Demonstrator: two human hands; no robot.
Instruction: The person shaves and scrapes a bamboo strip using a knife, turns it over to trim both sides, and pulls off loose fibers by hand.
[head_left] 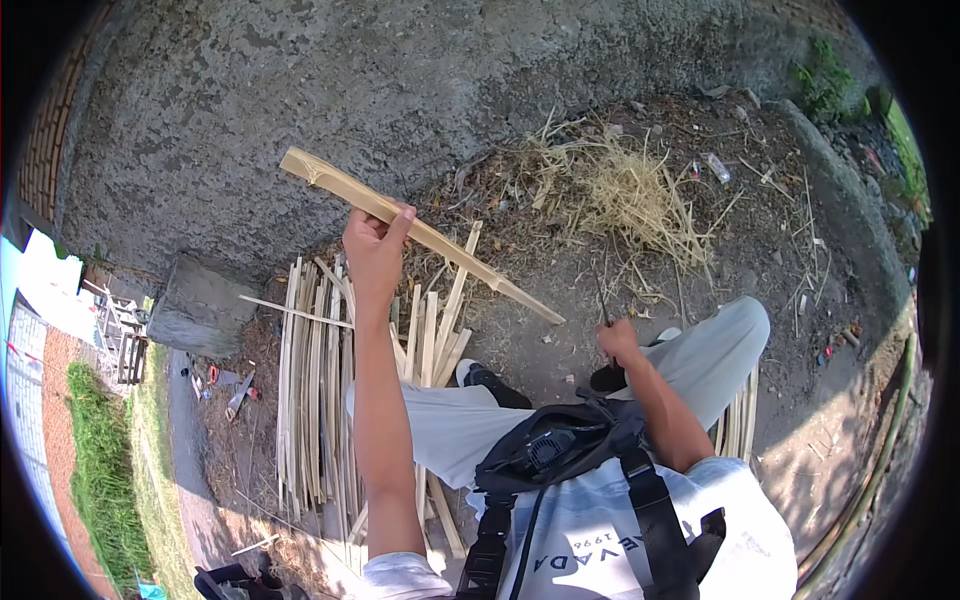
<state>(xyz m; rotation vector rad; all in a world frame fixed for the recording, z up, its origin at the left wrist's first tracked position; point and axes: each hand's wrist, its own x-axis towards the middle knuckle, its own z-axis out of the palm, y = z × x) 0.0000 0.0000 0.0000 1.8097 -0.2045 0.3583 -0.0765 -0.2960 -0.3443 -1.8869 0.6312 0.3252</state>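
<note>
My left hand (pixel 374 258) is closed around a long pale split bamboo strip (pixel 452 250), held up in front of me near its upper part. The strip slants from upper left down to the right, and some fibres are torn at its upper end. Down at my right, my right hand (pixel 620 340) grips a thin dark-bladed knife (pixel 602 288), whose narrow blade points away from me and appears almost edge-on. The blade and the strip are apart. Its handle is mostly hidden by my fingers.
Many bamboo strips (pixel 312 400) lie on the ground at my left; others (pixel 740 420) show beyond my right leg. A heap of shavings (pixel 635 195) lies before the rough grey wall (pixel 400 90). A plastic bottle (pixel 717 168), a concrete block (pixel 203 305) and a saw (pixel 240 396) are around.
</note>
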